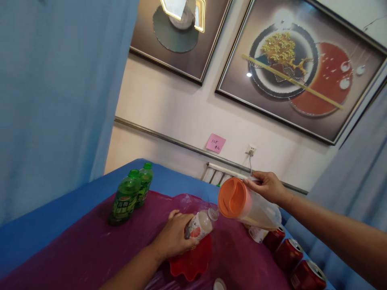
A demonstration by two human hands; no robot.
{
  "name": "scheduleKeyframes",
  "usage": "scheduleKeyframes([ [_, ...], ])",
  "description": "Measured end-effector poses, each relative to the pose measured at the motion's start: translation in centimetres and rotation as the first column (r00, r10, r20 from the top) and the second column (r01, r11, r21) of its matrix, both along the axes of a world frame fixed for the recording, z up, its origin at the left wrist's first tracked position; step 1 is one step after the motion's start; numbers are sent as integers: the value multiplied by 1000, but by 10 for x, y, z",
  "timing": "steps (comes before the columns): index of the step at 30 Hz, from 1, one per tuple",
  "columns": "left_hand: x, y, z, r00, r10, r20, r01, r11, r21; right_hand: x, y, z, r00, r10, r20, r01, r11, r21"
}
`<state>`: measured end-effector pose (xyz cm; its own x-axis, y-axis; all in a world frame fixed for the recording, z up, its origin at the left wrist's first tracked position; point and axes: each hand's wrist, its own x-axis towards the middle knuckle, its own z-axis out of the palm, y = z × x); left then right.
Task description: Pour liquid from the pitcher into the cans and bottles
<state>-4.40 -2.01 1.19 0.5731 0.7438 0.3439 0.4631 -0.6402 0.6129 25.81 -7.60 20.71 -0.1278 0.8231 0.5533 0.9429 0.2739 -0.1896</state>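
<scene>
My left hand (177,235) is wrapped round a small clear bottle (201,225) with a fruit label, tilted to the right over a red scalloped dish (189,264). The bottle's mouth is uncapped and faces the pitcher. My right hand (269,187) grips the handle of a translucent pitcher (263,211) with an orange lid (232,197). It is tipped to the left, its lid close to the bottle's mouth, and pale liquid lies along its lower side. I cannot make out a stream between the two.
Two green bottles (125,197) stand at the left on a purple plastic sheet (90,241) over the blue table (36,237). Several red cans (288,253) and a pale-labelled container (256,233) line the right edge. A white cap (219,284) lies at the front. Blue curtains (60,80) hang beside the table.
</scene>
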Motion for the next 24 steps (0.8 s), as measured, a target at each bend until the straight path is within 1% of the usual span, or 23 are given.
scheduleKeyframes([
  [7, 0, 1, -1, 1000, 13, -21, -13, 1000, 10, 1, 1, 0, 1000, 2, -16, -2, 1000, -13],
  [13, -1, 2, -2, 1000, -5, -10, 5, 1000, 6, 0, 0, 0, 1000, 3, -13, -3, 1000, -14],
  [18, -1, 2, -2, 1000, 12, -18, -12, 1000, 11, -2, -1, 1, 1000, 0, -6, 0, 1000, -8],
  [24, -1, 1, -1, 1000, -1, -26, 1, 1000, 11, -1, 0, 1, 1000, 20, -9, -20, 1000, -1],
])
